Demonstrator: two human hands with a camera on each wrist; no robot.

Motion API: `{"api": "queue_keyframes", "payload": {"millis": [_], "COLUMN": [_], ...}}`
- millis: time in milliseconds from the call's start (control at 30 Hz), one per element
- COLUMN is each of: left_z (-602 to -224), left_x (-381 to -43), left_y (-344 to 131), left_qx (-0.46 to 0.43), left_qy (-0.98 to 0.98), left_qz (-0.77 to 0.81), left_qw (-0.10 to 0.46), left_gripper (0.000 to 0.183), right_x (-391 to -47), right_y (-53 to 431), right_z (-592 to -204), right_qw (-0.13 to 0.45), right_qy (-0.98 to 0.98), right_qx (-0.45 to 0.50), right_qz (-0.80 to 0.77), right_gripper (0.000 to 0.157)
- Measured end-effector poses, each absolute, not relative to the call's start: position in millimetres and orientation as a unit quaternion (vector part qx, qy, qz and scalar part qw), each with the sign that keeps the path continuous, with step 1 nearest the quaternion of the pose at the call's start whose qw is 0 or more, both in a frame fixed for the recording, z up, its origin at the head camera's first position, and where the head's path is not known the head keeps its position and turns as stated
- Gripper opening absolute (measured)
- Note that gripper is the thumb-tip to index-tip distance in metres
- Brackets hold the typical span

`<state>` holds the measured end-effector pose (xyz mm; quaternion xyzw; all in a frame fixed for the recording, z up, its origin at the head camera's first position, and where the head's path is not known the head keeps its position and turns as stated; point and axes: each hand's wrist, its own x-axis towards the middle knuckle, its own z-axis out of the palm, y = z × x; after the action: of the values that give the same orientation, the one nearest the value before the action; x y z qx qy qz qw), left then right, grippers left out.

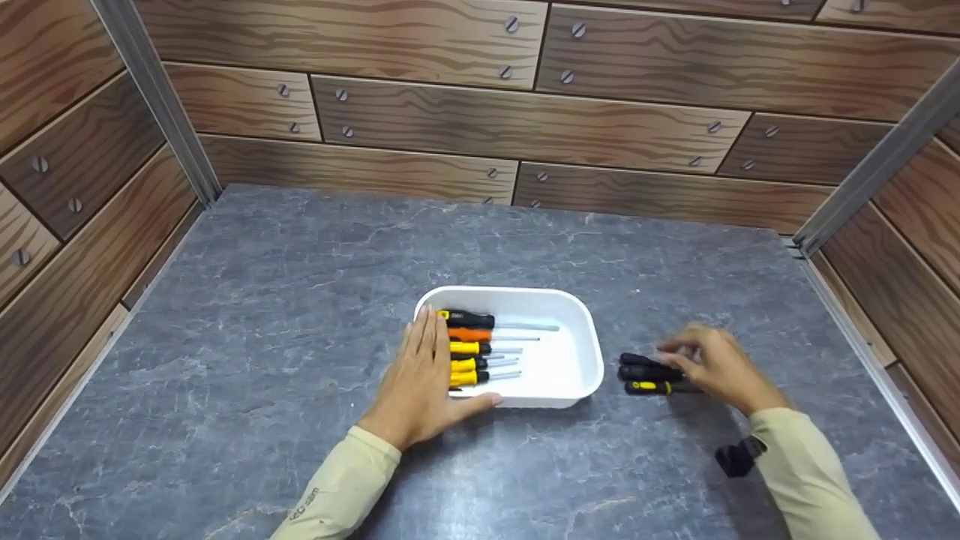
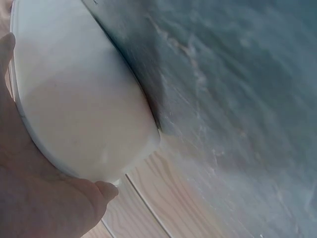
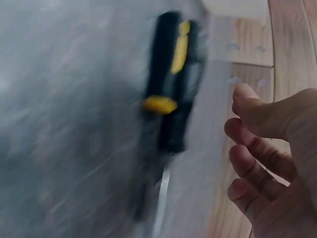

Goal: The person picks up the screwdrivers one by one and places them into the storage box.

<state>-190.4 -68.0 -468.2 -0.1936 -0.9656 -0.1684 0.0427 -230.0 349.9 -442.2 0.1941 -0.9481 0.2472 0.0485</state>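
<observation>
A white rectangular container (image 1: 583, 339) holds several screwdrivers: one with a black handle (image 1: 472, 320), one orange screwdriver (image 1: 470, 335) and several yellow-and-black ones (image 1: 469, 364). My left hand (image 1: 421, 375) rests over the container's left end with straight fingers, its thumb spread along the near rim. In the left wrist view, that hand lies against the rim beside the white wall (image 2: 89, 94). To the container's right, dark screwdrivers (image 1: 649, 373) lie side by side on the table. My right hand (image 1: 716, 367) hovers just over their shaft ends, fingers loosely bent; the right wrist view shows nothing held.
The grey marbled table (image 1: 300, 300) is enclosed by wood-patterned walls (image 1: 420, 112) at the back and both sides. Metal corner posts (image 1: 161, 97) stand at the back corners. A small black device (image 1: 739, 456) sits at my right wrist.
</observation>
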Motion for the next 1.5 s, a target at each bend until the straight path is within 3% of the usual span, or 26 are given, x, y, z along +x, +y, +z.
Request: {"api": "queue_keyframes", "payload": {"millis": [900,1167,1500], "left_z": [-468.2,-467.7,-466.3], "left_x": [-191.7,-191.4,-191.7], "left_y": [-68.1,-68.2,-66.9], "left_qx": [-0.196,-0.194,-0.191], "left_qy": [-0.965,-0.965,-0.966], "left_qz": [-0.168,-0.171,-0.169], "left_qw": [0.044,0.037,0.035], "left_gripper": [0.129,0.130,0.130], "right_x": [-214.9,-212.9,-213.5], "right_y": [368.2,365.3,333.1], "right_z": [-480.1,-469.9,-430.1], "right_qw": [0.139,0.144,0.223], "right_qy": [-0.941,-0.944,-0.917], "right_qx": [0.229,0.209,0.263], "right_qz": [0.209,0.212,0.201], "right_gripper": [0.018,0.018,0.020]}}
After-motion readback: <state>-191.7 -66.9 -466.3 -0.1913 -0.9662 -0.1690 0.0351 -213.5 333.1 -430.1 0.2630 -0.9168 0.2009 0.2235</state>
